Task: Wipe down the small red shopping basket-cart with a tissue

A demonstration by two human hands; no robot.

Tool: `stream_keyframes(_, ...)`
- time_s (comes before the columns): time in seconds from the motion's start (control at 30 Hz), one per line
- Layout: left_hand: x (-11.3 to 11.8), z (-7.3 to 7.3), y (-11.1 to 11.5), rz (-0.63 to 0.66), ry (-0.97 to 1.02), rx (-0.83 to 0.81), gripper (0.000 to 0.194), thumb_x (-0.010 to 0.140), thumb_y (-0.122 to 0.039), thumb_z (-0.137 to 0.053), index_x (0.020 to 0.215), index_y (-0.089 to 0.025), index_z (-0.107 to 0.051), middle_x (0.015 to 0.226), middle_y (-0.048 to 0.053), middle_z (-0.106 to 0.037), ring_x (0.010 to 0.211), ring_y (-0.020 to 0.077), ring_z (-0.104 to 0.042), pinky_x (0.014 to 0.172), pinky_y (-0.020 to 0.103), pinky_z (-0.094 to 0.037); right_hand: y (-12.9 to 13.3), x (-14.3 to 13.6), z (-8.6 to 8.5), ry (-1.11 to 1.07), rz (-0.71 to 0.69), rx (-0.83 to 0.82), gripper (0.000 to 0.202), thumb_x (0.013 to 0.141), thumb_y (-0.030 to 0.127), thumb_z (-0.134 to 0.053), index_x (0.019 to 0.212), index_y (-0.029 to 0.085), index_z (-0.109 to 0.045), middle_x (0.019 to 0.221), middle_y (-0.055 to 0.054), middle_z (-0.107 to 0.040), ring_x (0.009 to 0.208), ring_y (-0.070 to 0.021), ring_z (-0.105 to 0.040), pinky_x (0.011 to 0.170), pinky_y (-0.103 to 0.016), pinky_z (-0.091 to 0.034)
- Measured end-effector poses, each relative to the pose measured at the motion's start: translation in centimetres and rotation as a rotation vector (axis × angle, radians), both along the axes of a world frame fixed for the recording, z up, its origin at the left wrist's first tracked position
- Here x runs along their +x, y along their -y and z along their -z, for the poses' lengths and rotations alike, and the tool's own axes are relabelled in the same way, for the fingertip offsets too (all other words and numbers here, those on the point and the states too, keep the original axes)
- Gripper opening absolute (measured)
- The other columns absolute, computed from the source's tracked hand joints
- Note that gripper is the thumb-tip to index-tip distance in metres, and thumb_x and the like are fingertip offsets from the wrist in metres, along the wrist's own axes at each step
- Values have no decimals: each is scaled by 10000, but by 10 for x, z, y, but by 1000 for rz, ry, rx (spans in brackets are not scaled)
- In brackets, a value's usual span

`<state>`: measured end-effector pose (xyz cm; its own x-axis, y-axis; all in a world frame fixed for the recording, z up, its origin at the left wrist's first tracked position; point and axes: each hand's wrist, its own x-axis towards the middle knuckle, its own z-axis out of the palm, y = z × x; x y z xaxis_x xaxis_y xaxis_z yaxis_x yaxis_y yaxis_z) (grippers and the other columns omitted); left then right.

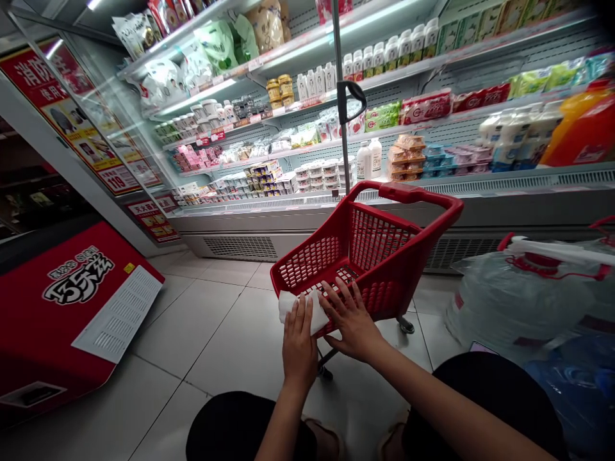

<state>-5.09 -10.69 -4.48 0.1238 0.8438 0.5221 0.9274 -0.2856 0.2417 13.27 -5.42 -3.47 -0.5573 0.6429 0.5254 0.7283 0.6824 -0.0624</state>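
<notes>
A red plastic shopping cart point(384, 240) with perforated sides stands on the floor in front of me. My left hand point(298, 336) lies flat, fingers extended, on a folded white cloth point(318, 314) draped over the cart's near rim. Its fingers press the cloth from above without wrapping round it. My right hand point(353, 323) rests on the same rim just right of the cloth, fingers spread, its fingertips over the edge of the basket. The cloth's right end is near the right hand's fingers; whether they touch is unclear.
Behind the cart runs a refrigerated shelf point(307, 208) full of packaged goods. A red freezer cabinet point(72, 307) stands at the left. Large water bottles point(523, 301) are close on the right. My knees flank the hands below.
</notes>
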Motion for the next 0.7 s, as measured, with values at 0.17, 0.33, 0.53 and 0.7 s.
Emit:
stream_keyframes(0.17,-41,-7,-16,16,-50,-8,782,957,-17,-336,1658,-317,-161,1690,30,-327,1562,202,-295,1273,506,-303,-18,26,-15,28,6,20,871,950,527,-574,1671,318,-132,1744,-5,-144,1592,-369,-76,1268,-625,-71)
stream_keyframes(0.33,-54,-5,-31,-71,-40,4,682,999,-73,-344,1636,-303,-264,1639,42,-427,1534,212,-360,1275,520,-303,-33,38,-18,19,73,19,970,875,544,-665,1669,320,-154,1747,-30,-132,1583,-420,-56,1252,-660,-88)
stream_keyframes(0.53,-8,2,-43,-167,26,74,729,965,-59,-385,1649,-255,-223,1675,91,-354,1552,254,-321,1272,551,-289,-24,21,-14,-6,85,14,1082,788,512,-736,1671,275,-157,1746,-82,-119,1572,-421,-94,1262,-612,-122)
stream_keyframes(0.7,26,-2,-51,-53,-21,97,787,943,-45,-393,1665,-242,-149,1677,93,-349,1562,249,-297,1282,541,-267,-20,16,-9,-24,77,16,1048,766,520,-744,1648,231,-257,1735,-132,-149,1561,-436,-120,1243,-666,-77)
